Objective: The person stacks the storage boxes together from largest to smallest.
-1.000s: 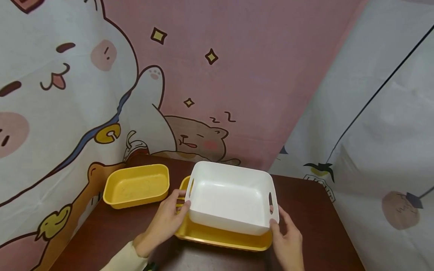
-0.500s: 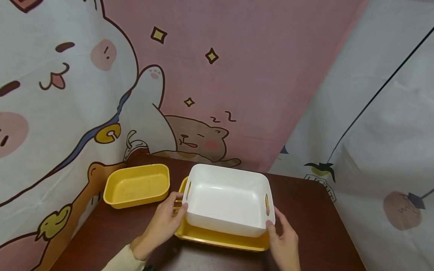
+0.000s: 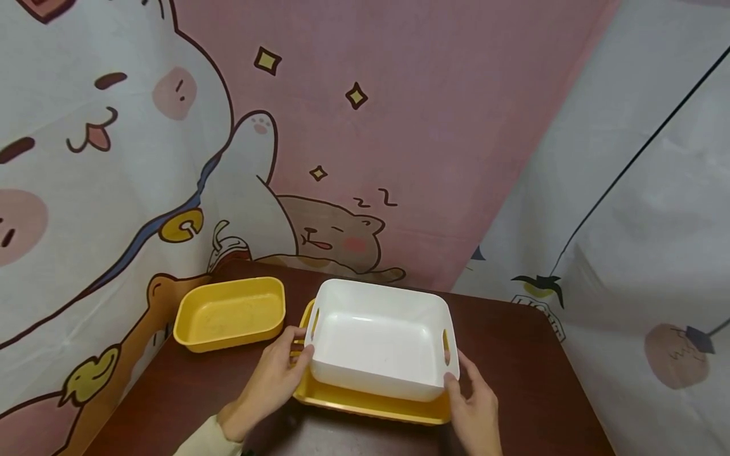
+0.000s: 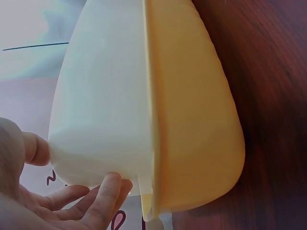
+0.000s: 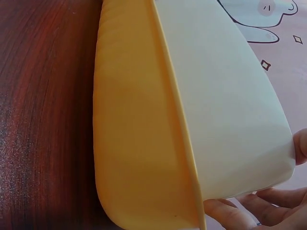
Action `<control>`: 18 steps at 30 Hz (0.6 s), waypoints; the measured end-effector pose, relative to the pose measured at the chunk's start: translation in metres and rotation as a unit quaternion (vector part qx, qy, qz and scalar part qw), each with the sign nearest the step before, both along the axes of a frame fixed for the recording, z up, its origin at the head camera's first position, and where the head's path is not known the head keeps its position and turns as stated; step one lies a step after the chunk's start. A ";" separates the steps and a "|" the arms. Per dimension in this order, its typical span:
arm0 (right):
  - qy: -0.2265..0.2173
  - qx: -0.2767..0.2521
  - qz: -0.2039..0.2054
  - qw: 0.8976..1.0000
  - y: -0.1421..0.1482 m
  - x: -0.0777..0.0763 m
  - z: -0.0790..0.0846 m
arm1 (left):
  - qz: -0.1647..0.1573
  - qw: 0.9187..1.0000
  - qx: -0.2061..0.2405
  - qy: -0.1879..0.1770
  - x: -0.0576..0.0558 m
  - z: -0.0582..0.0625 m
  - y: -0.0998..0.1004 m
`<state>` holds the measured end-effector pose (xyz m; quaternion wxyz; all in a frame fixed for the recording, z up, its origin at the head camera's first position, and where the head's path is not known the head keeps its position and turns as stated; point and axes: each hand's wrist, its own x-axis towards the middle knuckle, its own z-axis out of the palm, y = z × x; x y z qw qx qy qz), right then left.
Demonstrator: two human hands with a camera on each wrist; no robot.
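A white rectangular basket (image 3: 376,345) with slotted handles is held between both hands in the head view. It sits partly down inside a larger yellow basket (image 3: 371,405), whose front wall and left handle show beneath it. My left hand (image 3: 274,373) grips the white basket's left end, thumb at the rim and fingers on the outer side. At the opposite end my right hand (image 3: 476,402) holds it the same way. Both wrist views show the white wall (image 4: 100,96) rising above the yellow rim (image 5: 180,110). The inside of the white basket is bare.
A smaller yellow basin (image 3: 230,313) stands on the dark red-brown table (image 3: 530,380) at the back left. A cloth backdrop (image 3: 433,126) with cartoon animals hangs right behind the table and along its left and right sides.
The white basket, with both hands on it, has shifted slightly left and sunk a little lower over the larger yellow basket. The smaller yellow basin stays put.
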<state>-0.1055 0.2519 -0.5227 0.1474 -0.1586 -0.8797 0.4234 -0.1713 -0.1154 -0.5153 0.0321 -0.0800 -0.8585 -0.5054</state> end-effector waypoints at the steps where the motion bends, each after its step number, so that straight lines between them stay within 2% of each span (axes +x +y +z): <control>1: 0.001 0.000 0.001 1.000 0.000 0.000 0.000 | 0.000 1.000 0.000 0.000 0.000 -0.001 0.000; 18: -0.033 -0.019 0.010 0.999 0.000 -0.003 -0.004 | 0.004 1.000 0.001 0.003 0.001 -0.009 0.001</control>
